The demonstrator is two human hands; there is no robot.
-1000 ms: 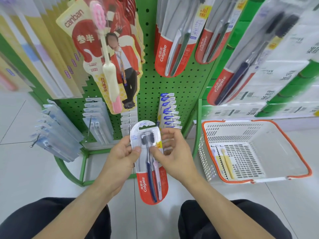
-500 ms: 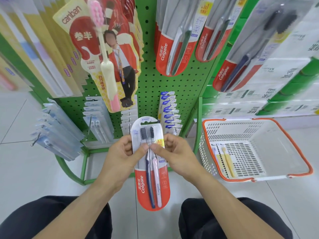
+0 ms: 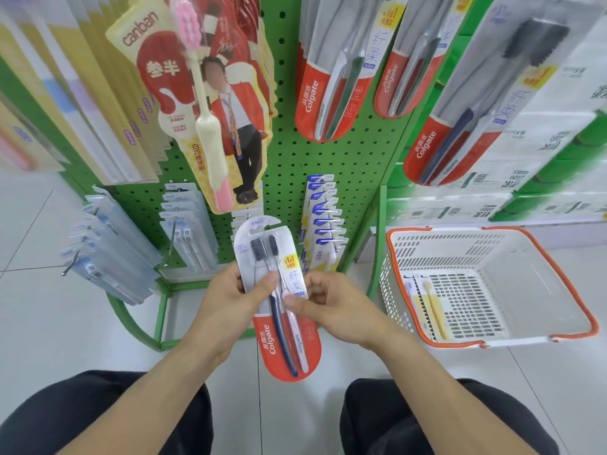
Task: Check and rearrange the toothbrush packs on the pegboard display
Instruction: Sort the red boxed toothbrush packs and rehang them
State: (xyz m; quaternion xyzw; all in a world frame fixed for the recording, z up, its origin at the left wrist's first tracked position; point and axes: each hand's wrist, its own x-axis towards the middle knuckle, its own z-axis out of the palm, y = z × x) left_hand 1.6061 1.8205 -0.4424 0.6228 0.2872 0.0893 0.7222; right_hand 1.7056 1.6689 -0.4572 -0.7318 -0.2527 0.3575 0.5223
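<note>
I hold a red and white Colgate two-brush pack [image 3: 289, 343] upright in front of the green pegboard [image 3: 328, 159]. My left hand [image 3: 230, 303] grips its left edge, thumb across the front. My right hand [image 3: 331, 307] pinches the right edge with thumb and fingers. The pack's hook hole at the top sits just below the lower pegs. More Colgate packs [image 3: 331, 80] hang above, a canban pink-brush pack [image 3: 210, 103] hangs upper left, and blue-and-white packs [image 3: 323, 221] hang right behind the held one.
A white basket with an orange rim [image 3: 588, 320] stands on the floor at the right, holding a yellow toothbrush pack [image 3: 433, 310]. Clear packs [image 3: 111, 247] hang on low hooks at the left. The green stand's frame [image 3: 138, 326] curves along the tiled floor. My knees are below.
The pack has been turned from tilted to more upright and raised a little toward the pegboard. Both hands shifted slightly lower on its edges.
</note>
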